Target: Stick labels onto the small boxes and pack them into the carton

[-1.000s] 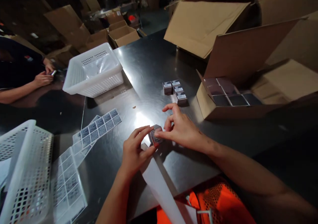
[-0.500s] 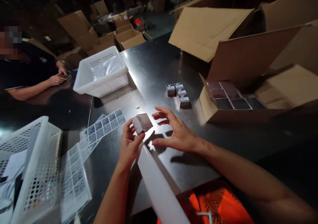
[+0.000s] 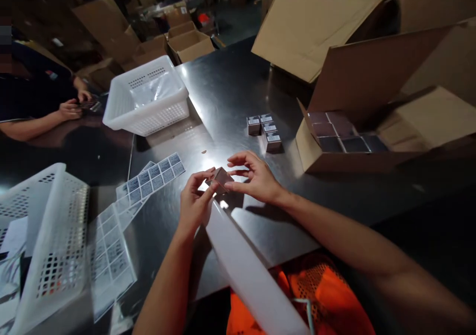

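A small brownish box (image 3: 223,177) is held above the metal table, tilted with a corner up. My left hand (image 3: 195,196) grips it from the left, thumb in front and fingers behind. From the right, my right hand (image 3: 256,179) closes on its right side with the thumb and a finger, while the index finger stays raised. Sheets of printed labels (image 3: 150,180) lie left of my hands, partly overlapping. Several similar small boxes (image 3: 273,142) with white labels on top stand together beyond my right hand.
An open carton (image 3: 310,151) with boxes inside stands at right. White baskets stand at far left (image 3: 67,236) and back left (image 3: 148,114). A long white bar (image 3: 245,260) extends towards me below my hands. Across the table, a person's hands (image 3: 76,106) hold a small object.
My right hand has moved left from beside the small box onto it, its fingers closing in. The box has turned in my left hand. The whole view has shifted slightly.
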`<state>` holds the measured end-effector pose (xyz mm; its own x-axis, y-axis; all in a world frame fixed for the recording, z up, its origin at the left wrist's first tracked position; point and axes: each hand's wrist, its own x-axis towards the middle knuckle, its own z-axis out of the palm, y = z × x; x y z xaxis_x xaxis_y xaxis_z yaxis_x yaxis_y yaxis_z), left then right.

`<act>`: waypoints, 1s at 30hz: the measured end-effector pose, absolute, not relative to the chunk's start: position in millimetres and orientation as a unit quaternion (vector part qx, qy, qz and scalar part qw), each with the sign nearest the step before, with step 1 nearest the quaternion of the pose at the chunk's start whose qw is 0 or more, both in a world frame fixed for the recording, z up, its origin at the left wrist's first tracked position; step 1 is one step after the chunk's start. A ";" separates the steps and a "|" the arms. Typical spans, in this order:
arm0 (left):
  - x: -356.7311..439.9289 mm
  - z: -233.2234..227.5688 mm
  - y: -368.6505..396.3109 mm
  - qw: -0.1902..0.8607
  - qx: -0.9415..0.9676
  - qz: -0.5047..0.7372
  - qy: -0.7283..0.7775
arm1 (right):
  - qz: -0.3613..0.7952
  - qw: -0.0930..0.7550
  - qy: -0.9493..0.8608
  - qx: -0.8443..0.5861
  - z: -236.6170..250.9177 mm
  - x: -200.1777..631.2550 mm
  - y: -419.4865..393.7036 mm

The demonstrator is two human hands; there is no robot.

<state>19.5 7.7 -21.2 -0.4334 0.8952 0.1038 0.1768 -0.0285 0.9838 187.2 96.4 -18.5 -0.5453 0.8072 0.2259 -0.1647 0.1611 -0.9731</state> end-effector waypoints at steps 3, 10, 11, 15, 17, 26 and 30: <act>18.5 -25.0 10.6 0.347 0.395 0.617 0.586 | 0.654 0.346 -0.625 -0.246 -22.6 183.1 93.0; 12.3 -30.2 6.0 0.276 0.440 0.567 0.639 | 0.626 0.369 -0.606 -0.323 -16.5 178.4 85.5; 11.8 -30.6 5.2 0.277 0.452 0.552 0.644 | 0.620 0.378 -0.604 -0.328 -16.4 178.0 85.1; 12.2 -33.8 6.0 0.256 0.433 0.548 0.668 | 0.627 0.387 -0.613 -0.284 -16.8 178.0 81.6; 11.1 -35.8 8.8 0.178 0.388 0.583 0.692 | 0.587 0.394 -0.654 -0.269 -13.8 182.3 81.3; -10.8 -39.8 21.8 -0.041 0.223 0.588 0.777 | 0.161 0.339 -0.898 -0.231 24.6 214.7 70.0; -3.5 -40.3 27.8 0.014 0.177 0.619 0.765 | 0.064 0.316 -0.931 -0.170 7.9 183.6 45.7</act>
<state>-3.5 27.8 -40.3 -0.9370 0.2887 0.1968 0.2530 0.1719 0.9521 183.6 45.7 7.9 -0.7418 0.3573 0.5675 0.2762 0.9339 -0.2270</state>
